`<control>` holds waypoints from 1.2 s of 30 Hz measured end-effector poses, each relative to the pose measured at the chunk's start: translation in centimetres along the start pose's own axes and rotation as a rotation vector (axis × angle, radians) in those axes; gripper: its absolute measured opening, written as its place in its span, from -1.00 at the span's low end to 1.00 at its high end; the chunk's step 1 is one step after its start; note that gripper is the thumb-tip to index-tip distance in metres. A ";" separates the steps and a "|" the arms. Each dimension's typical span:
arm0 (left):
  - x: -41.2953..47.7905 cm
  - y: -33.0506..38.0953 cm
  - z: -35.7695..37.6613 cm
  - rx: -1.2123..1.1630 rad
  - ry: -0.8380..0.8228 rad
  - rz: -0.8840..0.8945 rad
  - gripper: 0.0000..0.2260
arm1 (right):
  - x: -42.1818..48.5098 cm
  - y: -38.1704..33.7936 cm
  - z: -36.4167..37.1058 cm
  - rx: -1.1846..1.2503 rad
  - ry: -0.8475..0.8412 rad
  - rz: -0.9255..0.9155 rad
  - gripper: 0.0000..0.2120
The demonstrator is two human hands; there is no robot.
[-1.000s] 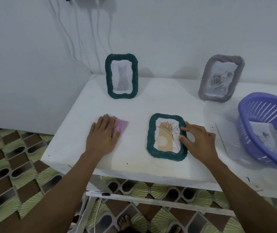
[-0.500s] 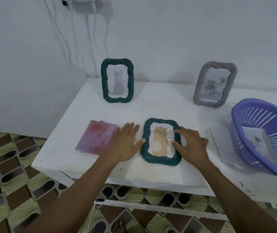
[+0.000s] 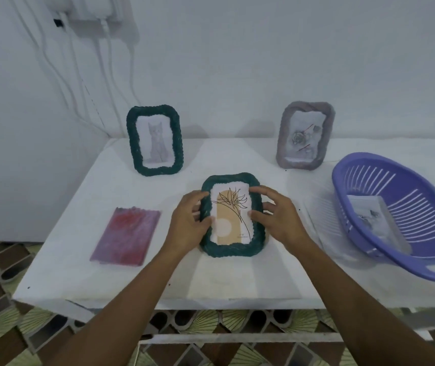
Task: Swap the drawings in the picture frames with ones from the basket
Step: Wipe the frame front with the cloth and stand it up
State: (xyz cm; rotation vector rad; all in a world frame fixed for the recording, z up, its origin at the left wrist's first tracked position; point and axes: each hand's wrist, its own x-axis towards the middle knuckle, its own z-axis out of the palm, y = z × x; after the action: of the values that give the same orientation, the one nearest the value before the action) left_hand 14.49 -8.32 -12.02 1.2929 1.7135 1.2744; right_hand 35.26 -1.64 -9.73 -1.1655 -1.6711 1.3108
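Note:
A dark green frame (image 3: 231,249) lies flat near the table's front, holding a tan drawing of a flower (image 3: 231,216). My left hand (image 3: 188,223) grips its left edge and my right hand (image 3: 277,217) grips its right edge, thumbs on the picture. A red-and-pink drawing (image 3: 126,236) lies loose on the table to the left. At the back stand a green frame with a cat drawing (image 3: 155,143) and a grey frame with a rose drawing (image 3: 305,136). The purple basket (image 3: 406,249) at the right holds a drawing (image 3: 367,216).
The white table (image 3: 237,159) stands against a white wall, with its front edge close to my arms. Cables (image 3: 79,83) hang down the wall at the back left. A clear sheet (image 3: 322,220) lies between the flat frame and the basket. Patterned floor tiles show below.
My left hand left the red-and-pink drawing and moved right onto the flat green frame's left edge. Both hands now hold that frame. The view shifted nearer.

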 end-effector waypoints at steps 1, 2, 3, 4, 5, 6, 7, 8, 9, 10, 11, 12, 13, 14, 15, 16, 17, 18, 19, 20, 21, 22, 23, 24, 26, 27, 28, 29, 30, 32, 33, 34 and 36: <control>0.5 0.6 -0.4 -0.042 -0.007 0.001 -0.51 | 0.4 -0.8 -0.3 0.072 -0.037 0.025 -0.58; 1.1 1.4 -0.8 -0.099 -0.032 -0.007 -0.53 | 0.8 -1.6 -0.7 0.125 -0.066 0.035 -0.59; 1.7 2.3 -1.2 -0.167 -0.081 -0.023 -0.54 | 1.3 -2.3 -1.1 0.168 -0.084 0.027 -0.60; 2.4 3.2 -1.6 -0.238 -0.150 -0.036 -0.55 | 1.8 -2.9 -1.5 0.203 -0.091 0.007 -0.60; 3.1 4.2 -1.9 -0.296 -0.220 -0.040 -0.55 | 2.3 -3.4 -1.8 0.237 -0.096 -0.020 -0.60; 3.9 4.9 -2.1 -0.345 -0.282 -0.036 -0.55 | 2.9 -3.9 -2.1 0.265 -0.101 -0.047 -0.59; 4.6 5.6 -2.2 -0.388 -0.334 -0.034 -0.54 | 3.5 -4.3 -2.3 0.285 -0.107 -0.070 -0.59; 5.4 6.1 -2.2 -0.422 -0.372 -0.038 -0.53 | 4.2 -4.5 -2.6 0.294 -0.112 -0.089 -0.59; 6.3 6.5 -2.2 -0.447 -0.395 -0.046 -0.53 | 5.0 -4.7 -2.8 0.292 -0.113 -0.105 -0.59; 7.2 6.8 -2.1 -0.457 -0.406 -0.054 -0.52 | 5.8 -4.7 -3.0 0.281 -0.112 -0.114 -0.59; 8.2 6.8 -2.0 -0.455 -0.408 -0.057 -0.52 | 6.7 -4.7 -3.3 0.262 -0.110 -0.119 -0.60; 9.0 6.8 -2.0 -0.445 -0.406 -0.054 -0.52 | 7.6 -4.6 -3.4 0.241 -0.109 -0.124 -0.61; 10.0 6.6 -1.9 -0.433 -0.406 -0.041 -0.52 | 8.5 -4.5 -3.6 0.217 -0.105 -0.134 -0.61; 10.9 6.4 -1.8 -0.415 -0.409 -0.021 -0.51 | 9.3 -4.3 -3.7 0.190 -0.099 -0.143 -0.61; 11.6 6.1 -1.7 -0.388 -0.412 0.001 -0.49 | 10.1 -4.2 -3.7 0.160 -0.089 -0.151 -0.60; 12.5 5.9 -1.5 -0.360 -0.412 0.015 -0.48 | 11.0 -4.0 -3.7 0.129 -0.077 -0.156 -0.59; 13.2 5.7 -1.4 -0.337 -0.410 0.021 -0.47 | 11.8 -3.8 -3.6 0.096 -0.064 -0.165 -0.58; 14.1 5.6 -1.3 -0.320 -0.406 0.023 -0.46 | 12.7 -3.5 -3.5 0.062 -0.049 -0.179 -0.58; 14.9 5.4 -1.2 -0.306 -0.404 0.026 -0.45 | 13.5 -3.3 -3.4 0.028 -0.034 -0.195 -0.58; 15.8 5.3 -1.1 -0.292 -0.398 0.026 -0.44 | 14.4 -3.1 -3.2 0.000 -0.019 -0.206 -0.58; 16.7 5.1 -0.9 -0.281 -0.391 0.023 -0.43 | 15.2 -2.8 -3.1 -0.024 -0.004 -0.211 -0.59; 17.5 4.9 -0.8 -0.276 -0.383 0.018 -0.42 | 16.0 -2.5 -2.9 -0.044 0.011 -0.216 -0.59; 18.2 4.7 -0.7 -0.276 -0.376 0.015 -0.41 | 16.8 -2.3 -2.8 -0.060 0.025 -0.230 -0.59; 18.9 4.6 -0.6 -0.274 -0.370 0.013 -0.41 | 17.4 -2.0 -2.6 -0.073 0.039 -0.251 -0.58; 20.0 4.3 -0.3 -0.260 -0.357 0.023 -0.39 | 18.5 -1.5 -2.3 -0.096 0.070 -0.291 -0.55; 20.4 4.2 -0.2 -0.254 -0.351 0.024 -0.39 | 19.0 -1.2 -2.2 -0.107 0.081 -0.297 -0.54; 20.8 4.0 -0.1 -0.252 -0.345 0.017 -0.40 | 19.4 -1.0 -2.0 -0.116 0.090 -0.296 -0.54; 21.2 3.9 -0.1 -0.253 -0.338 0.008 -0.41 | 19.8 -1.0 -1.9 -0.122 0.097 -0.294 -0.53; 21.5 3.8 -0.1 -0.254 -0.328 0.001 -0.42 | 20.2 -0.9 -1.8 -0.130 0.101 -0.293 -0.53; 22.0 3.7 0.0 -0.244 -0.313 -0.010 -0.44 | 20.6 -0.9 -1.6 -0.141 0.101 -0.293 -0.52; 22.1 3.6 0.0 -0.241 -0.314 -0.010 -0.45 | 20.7 -0.8 -1.6 -0.145 0.103 -0.293 -0.51; 22.1 3.6 0.0 -0.242 -0.322 -0.009 -0.46 | 20.8 -0.8 -1.7 -0.152 0.107 -0.294 -0.51; 22.0 3.5 0.1 -0.250 -0.338 -0.005 -0.46 | 20.7 -0.6 -1.7 -0.170 0.113 -0.297 -0.52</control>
State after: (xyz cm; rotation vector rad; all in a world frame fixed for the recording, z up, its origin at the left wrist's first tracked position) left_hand 8.75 12.71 -7.36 1.2696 1.2788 1.1488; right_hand 29.55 18.27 -8.78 -1.0174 -1.8177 0.9192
